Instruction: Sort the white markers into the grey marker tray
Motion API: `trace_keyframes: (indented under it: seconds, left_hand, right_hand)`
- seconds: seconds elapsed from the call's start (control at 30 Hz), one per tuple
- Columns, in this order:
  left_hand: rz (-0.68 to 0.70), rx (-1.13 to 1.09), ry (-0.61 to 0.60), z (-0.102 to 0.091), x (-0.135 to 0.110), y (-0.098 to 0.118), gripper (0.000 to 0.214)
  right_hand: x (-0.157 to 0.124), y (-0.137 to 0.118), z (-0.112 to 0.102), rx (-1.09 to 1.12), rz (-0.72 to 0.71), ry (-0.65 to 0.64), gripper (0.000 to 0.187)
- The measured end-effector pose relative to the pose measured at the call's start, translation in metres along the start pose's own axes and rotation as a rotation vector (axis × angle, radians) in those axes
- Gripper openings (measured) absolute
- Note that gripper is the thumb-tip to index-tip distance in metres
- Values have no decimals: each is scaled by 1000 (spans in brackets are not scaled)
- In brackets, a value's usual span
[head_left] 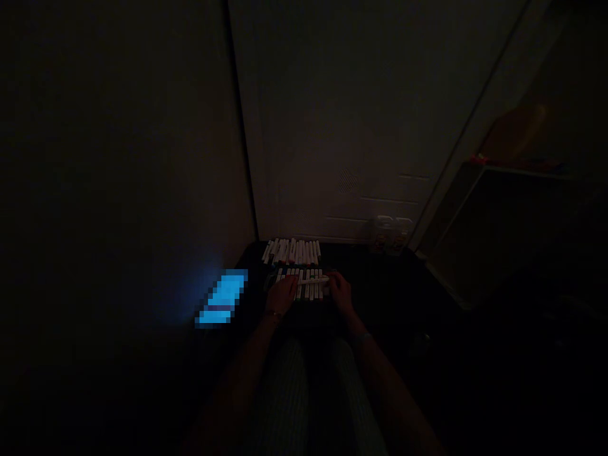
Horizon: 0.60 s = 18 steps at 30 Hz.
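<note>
A white marker lies crosswise between my two hands. My left hand is closed at its left end, and my right hand pinches its right end. Below and behind it, a row of white markers stands side by side, partly covered by my left hand. Farther back lies a second row of white markers, with dark or coloured bands at some ends. The dim light hides fine details of the fingers and any print on the markers.
A dark table bears the markers. Two small clear packages stand at its back right, against a pale panel. On the left glows a blurred blue screen. A board-like panel leans at the right.
</note>
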<state>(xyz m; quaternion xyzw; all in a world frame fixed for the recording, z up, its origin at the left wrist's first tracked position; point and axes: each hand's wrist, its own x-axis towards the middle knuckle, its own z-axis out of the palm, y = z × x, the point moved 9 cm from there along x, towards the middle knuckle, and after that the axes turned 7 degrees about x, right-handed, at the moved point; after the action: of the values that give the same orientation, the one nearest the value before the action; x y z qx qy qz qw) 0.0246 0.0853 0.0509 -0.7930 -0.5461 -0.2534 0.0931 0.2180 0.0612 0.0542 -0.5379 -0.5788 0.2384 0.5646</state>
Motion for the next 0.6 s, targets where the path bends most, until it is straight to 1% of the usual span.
trace_keyframes:
  seconds: [0.33, 0.5, 0.6]
  left_hand:
    - [-16, -14, 5, 0, 0, -1, 32]
    - [-14, -3, 18, 0, 0, -1, 33]
    - [-24, 4, 1, 1, 0, -1, 32]
  right_hand:
    - [-2, -8, -1, -49, 3, -14, 24]
    - [-1, -2, 1, -124, 1, -15, 24]
    - [0, 3, 3, -157, -14, -9, 26]
